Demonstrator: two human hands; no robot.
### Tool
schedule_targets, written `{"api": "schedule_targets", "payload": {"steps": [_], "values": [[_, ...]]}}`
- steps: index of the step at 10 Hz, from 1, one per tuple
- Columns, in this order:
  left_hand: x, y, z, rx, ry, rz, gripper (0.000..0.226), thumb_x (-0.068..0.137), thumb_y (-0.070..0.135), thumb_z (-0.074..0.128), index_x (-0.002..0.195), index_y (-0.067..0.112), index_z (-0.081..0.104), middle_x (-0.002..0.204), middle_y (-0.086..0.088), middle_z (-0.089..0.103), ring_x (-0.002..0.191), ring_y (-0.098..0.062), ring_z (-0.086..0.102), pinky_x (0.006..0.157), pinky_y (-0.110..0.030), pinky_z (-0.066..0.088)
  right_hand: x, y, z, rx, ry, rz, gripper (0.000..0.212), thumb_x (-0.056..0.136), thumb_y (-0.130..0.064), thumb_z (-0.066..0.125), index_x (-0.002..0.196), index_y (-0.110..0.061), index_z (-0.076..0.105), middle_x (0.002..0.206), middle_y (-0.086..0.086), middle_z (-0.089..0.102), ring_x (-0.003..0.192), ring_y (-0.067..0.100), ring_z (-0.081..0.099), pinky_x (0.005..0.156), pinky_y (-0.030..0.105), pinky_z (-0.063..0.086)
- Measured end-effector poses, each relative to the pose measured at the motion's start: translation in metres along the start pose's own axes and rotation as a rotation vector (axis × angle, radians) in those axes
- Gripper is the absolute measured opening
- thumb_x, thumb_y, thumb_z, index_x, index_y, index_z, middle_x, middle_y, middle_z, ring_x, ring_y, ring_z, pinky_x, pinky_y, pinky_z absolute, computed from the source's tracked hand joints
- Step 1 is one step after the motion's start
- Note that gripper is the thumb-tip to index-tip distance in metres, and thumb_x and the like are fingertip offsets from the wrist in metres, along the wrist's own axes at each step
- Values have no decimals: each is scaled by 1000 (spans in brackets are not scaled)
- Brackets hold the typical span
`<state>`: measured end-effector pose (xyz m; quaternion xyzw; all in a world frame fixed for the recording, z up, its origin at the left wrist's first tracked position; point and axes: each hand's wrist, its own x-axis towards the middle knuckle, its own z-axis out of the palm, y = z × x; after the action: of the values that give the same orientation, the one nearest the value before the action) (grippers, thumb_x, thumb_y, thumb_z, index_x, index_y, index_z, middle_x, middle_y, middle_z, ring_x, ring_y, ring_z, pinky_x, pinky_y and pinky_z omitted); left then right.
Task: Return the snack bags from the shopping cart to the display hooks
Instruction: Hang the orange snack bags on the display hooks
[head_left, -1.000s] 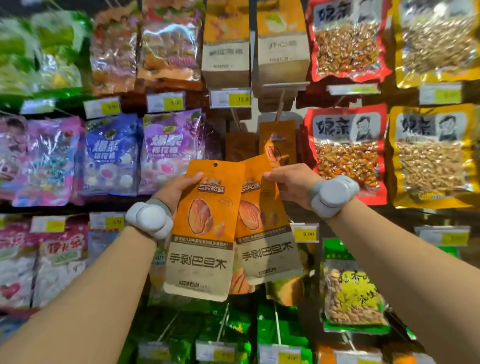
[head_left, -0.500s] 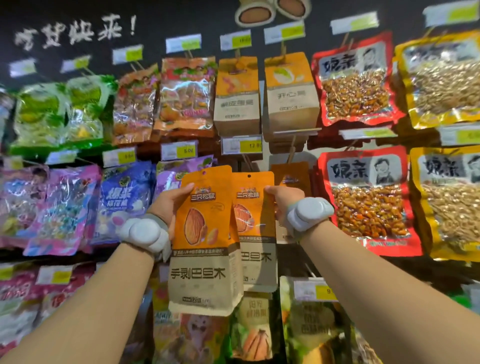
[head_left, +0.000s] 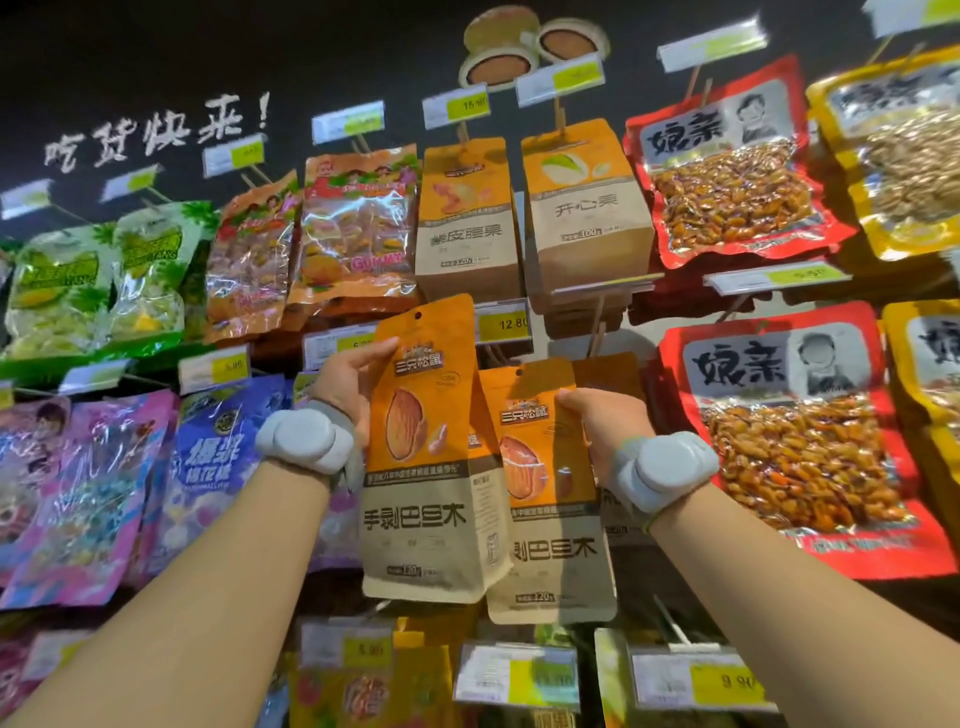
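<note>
Head view: we are holding two orange-and-kraft almond bags up in front of a wall of hanging snacks. Our left hand (head_left: 347, 382) is pinching the upper left edge of the left almond bag (head_left: 428, 457), thumb on the front face, other fingers hidden behind it. Our right hand (head_left: 597, 421) is gripping the upper right edge of the right almond bag (head_left: 548, 499), fingers curled onto the front near the logo. Both bags are hanging upright, each with a punched hole at the top. The left bag is sitting higher and is overlapping the left edge of the right bag. Neither bag is on a hook; both are being held in the air, close to the display. Just behind the right bag, another orange pouch (head_left: 608, 374) is hanging on the wall. A yellow price tag (head_left: 506, 325) reading 12.80 is showing just above and between the two bags. Above it, a cashew pouch (head_left: 467, 218) and a pistachio pouch (head_left: 584, 208) are hanging side by side. A red nut pack (head_left: 795, 441) is hanging right of our right hand. A blue marshmallow bag (head_left: 218, 457) is hanging left of our left wrist. Both wrists are wearing grey bands with a white puck, left wrist band (head_left: 306, 441) and right wrist band (head_left: 667, 470).
</note>
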<state>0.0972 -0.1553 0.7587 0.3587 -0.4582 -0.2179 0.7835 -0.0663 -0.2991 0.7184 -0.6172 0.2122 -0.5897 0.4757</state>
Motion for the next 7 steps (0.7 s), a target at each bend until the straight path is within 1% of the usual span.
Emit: {"api": "schedule_targets", "payload": {"steps": [1, 2, 3, 4, 5, 6, 7], "values": [[-1, -6, -1, -46, 16, 22, 31, 90, 14, 51, 67, 8, 70, 54, -3, 71, 46, -18, 68, 52, -29, 57, 3, 4, 0, 94, -9, 7, 11, 84, -18, 65, 92, -11, 69, 77, 2, 66, 86, 24, 63, 95, 48, 52], [5, -8, -3, -74, -3, 27, 30, 88, 14, 54, 65, 7, 71, 56, -4, 71, 48, -19, 68, 56, -31, 56, 5, 2, 9, 208, -22, 0, 5, 84, -15, 66, 84, -12, 71, 81, 7, 69, 79, 25, 66, 78, 39, 56], [7, -9, -5, -78, -42, 19, 46, 89, 15, 51, 50, 7, 74, 58, -5, 72, 49, -20, 68, 50, -29, 58, 4, -2, 19, 206, -35, -53, 18, 85, -13, 65, 69, -18, 65, 76, 3, 66, 79, 23, 64, 77, 38, 54], [7, -8, -7, -78, -68, 14, 46, 90, 16, 49, 54, 5, 75, 61, -8, 73, 52, -22, 70, 50, -30, 58, 1, -6, 26, 217, -34, -79, 19, 86, -13, 64, 68, -20, 65, 76, 2, 66, 84, 26, 65, 89, 45, 54], [5, -3, -6, -66, -84, 34, 49, 92, 15, 47, 53, 5, 74, 61, -7, 73, 53, -21, 70, 50, -29, 58, -3, -10, 28, 193, -19, -91, 8, 87, -16, 63, 81, -14, 68, 89, 8, 70, 91, 28, 67, 91, 44, 53], [3, 1, -4, -43, -113, 49, 54, 93, 14, 45, 48, 6, 73, 57, -6, 72, 49, -20, 69, 45, -27, 56, -6, -16, 28, 156, 9, -85, 11, 88, -19, 62, 78, -18, 67, 99, 12, 70, 99, 31, 66, 94, 45, 51], [1, 3, -4, -22, -106, 31, 44, 92, 16, 47, 59, 5, 75, 61, -8, 73, 51, -21, 70, 48, -29, 57, -8, -21, 29, 112, 2, -83, 18, 90, -21, 60, 98, -7, 69, 99, 10, 68, 91, 26, 63, 83, 36, 50]]}}
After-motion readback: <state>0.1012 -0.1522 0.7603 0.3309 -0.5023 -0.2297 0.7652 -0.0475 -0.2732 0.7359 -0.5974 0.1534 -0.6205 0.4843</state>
